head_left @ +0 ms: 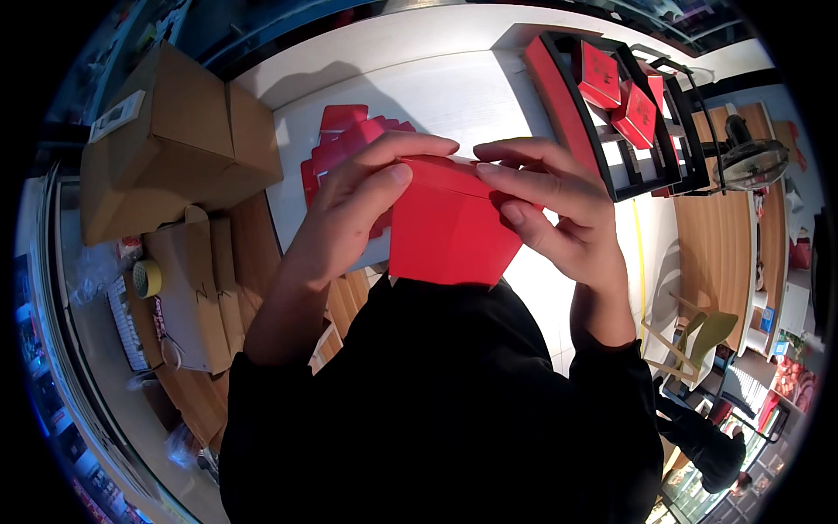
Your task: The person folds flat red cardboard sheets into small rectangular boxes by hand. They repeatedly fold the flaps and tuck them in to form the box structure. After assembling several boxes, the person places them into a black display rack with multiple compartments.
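Between my two hands is a red cardboard box, held up close to my body with its folded upper edge away from me. My left hand grips its left upper corner, thumb on the near face and fingers along the far edge. At the right upper corner, my right hand pinches the flap with thumb and fingers. The far side of the box is hidden. Behind my left hand, a spread pile of flat red card pieces lies on the white table.
A black tray rack with several small red boxes stands at the far right. Large brown cartons sit on the left, near a tape roll and a keyboard. A fan, a chair and another person are further right.
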Tool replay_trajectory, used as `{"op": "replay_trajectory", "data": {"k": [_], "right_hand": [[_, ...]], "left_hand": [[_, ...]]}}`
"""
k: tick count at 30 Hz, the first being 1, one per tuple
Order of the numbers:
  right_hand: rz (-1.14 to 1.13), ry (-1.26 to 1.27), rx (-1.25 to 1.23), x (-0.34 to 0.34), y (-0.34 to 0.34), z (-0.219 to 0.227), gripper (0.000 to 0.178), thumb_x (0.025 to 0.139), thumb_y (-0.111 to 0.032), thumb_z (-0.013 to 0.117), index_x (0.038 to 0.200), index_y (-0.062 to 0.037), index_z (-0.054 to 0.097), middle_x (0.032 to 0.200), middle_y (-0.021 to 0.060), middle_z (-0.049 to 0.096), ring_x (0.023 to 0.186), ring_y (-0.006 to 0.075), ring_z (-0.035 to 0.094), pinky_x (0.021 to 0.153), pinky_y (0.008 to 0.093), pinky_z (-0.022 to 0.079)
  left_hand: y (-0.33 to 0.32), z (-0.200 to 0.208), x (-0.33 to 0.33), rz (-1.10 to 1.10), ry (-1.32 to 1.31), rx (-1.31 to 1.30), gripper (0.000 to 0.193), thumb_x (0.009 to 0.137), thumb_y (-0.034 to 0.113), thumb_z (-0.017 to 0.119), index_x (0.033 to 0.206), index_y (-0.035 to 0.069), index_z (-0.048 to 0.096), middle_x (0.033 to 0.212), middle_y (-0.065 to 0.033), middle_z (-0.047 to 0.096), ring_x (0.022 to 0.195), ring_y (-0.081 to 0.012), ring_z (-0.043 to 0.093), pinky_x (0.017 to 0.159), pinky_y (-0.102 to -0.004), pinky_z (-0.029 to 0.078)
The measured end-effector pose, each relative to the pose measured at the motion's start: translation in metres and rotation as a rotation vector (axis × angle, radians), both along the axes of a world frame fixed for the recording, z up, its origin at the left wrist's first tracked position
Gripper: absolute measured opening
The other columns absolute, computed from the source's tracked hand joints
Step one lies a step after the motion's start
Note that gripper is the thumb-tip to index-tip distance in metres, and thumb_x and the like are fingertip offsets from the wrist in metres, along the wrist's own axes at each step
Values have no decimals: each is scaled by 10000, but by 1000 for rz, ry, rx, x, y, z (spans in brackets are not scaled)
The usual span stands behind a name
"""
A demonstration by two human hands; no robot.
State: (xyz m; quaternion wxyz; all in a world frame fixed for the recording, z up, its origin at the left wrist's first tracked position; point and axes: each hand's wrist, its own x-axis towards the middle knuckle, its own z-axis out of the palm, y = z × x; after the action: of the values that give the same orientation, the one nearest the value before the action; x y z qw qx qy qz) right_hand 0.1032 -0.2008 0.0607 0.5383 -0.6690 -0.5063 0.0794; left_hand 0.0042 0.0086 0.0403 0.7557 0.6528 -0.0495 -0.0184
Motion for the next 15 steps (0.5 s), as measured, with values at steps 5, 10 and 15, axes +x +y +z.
{"op": "replay_trajectory", "data": {"k": [5,10,15], "right_hand": [[-89,43,62,-2,1,-1,231,835,-45,601,1059,-31,659,1047,145,616,876,209,629,709,272,504],[-52,34,156,2,3,-11,234,860,-152,618,1056,-28,647,1008,151,630,888,225,628,735,288,501],[31,81,167,-2,6,-12,353,749,-140,734,1081,-50,654,1164,132,580,1041,251,587,836,332,498]], "left_hand": [[-5,2,0,120,-170,81,294,942,143,441,1197,55,557,1110,-96,553,993,-165,554,797,-266,474],[-4,-1,0,188,-488,414,218,893,94,553,1104,55,594,1171,-106,541,975,-173,560,773,-281,482],[-5,-2,-1,245,-425,334,190,859,83,612,1044,37,609,1184,-120,544,1009,-195,569,808,-307,494]]}}
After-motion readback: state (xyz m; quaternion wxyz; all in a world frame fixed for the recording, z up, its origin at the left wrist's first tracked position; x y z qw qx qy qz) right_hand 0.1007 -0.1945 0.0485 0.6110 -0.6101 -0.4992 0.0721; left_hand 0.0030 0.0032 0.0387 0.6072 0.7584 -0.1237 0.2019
